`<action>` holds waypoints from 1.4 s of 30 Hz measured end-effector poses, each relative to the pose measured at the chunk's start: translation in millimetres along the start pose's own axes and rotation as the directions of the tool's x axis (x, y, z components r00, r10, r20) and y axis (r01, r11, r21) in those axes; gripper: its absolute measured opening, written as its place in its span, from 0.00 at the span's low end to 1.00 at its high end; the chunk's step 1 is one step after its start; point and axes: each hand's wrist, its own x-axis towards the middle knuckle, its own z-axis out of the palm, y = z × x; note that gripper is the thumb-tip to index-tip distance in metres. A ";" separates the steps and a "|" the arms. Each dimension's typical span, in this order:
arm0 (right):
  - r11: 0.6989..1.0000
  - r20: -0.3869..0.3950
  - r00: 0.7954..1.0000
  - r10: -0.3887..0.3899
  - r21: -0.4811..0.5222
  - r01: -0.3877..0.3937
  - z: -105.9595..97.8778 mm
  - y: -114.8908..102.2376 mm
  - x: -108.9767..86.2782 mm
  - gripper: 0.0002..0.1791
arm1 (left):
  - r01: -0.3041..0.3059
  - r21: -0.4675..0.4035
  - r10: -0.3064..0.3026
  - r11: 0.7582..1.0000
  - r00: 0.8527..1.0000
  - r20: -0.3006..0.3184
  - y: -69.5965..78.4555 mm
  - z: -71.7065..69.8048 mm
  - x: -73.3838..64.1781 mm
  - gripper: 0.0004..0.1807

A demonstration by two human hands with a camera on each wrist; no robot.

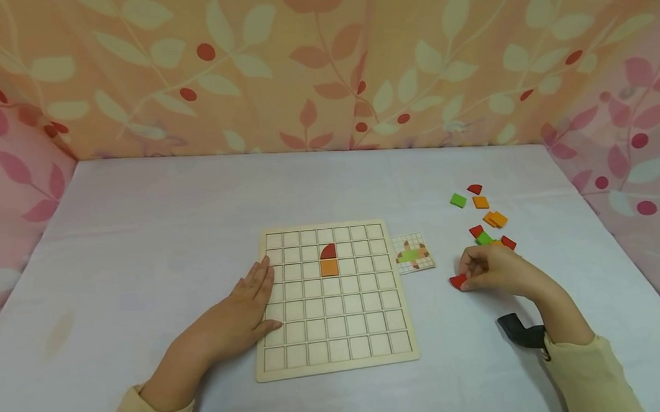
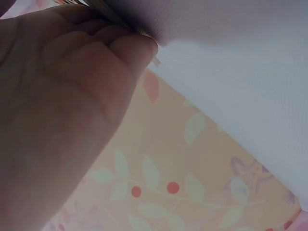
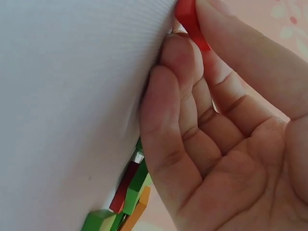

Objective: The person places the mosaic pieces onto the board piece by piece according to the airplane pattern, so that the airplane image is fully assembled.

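A wooden grid board (image 1: 338, 364) lies flat on the white table, with a red quarter-circle tile (image 1: 328, 251) set in one cell and an orange square tile (image 1: 329, 267) in the cell just below it. My left hand (image 1: 237, 320) rests along the board's left edge, fingers straight, thumb over its border. To the right of the board, my right hand (image 1: 498, 273) pinches another red quarter-circle tile (image 1: 457, 282) between thumb and fingers, close over the table. The right wrist view shows this red tile (image 3: 191, 21) at the thumb tip, the other fingers curled loosely.
A small pattern card (image 1: 413, 252) lies against the board's right edge. Beyond my right hand are scattered loose tiles: a green square (image 1: 458, 200), orange squares (image 1: 481, 202) and red quarter-circles (image 1: 475, 189). A black strap piece (image 1: 521, 333) sits at my right wrist. Patterned cloth (image 1: 323, 69) hangs behind the table.
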 end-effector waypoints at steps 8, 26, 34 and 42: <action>1.000 -0.029 1.000 0.003 0.011 -0.003 -2.2 1.6 -0.4 0.13 | 0.013 0.015 -0.013 1.000 1.000 0.003 1.0 -2.7 5.1 0.44; 0.994 -0.084 0.996 0.038 0.108 -0.029 0.4 -13.0 4.2 0.05 | 0.007 -0.052 -0.005 0.999 1.000 0.030 -3.8 -6.7 0.2 0.41; 0.996 -0.129 0.991 -0.020 0.088 0.032 1.5 -26.1 11.3 0.12 | 0.001 -0.053 0.001 0.999 0.999 0.035 -8.7 -6.8 -0.3 0.40; 0.988 -0.097 0.995 -0.035 0.149 0.049 3.2 -37.1 16.2 0.09 | -0.008 -0.073 0.010 0.997 0.999 0.034 -9.3 -6.5 -1.0 0.39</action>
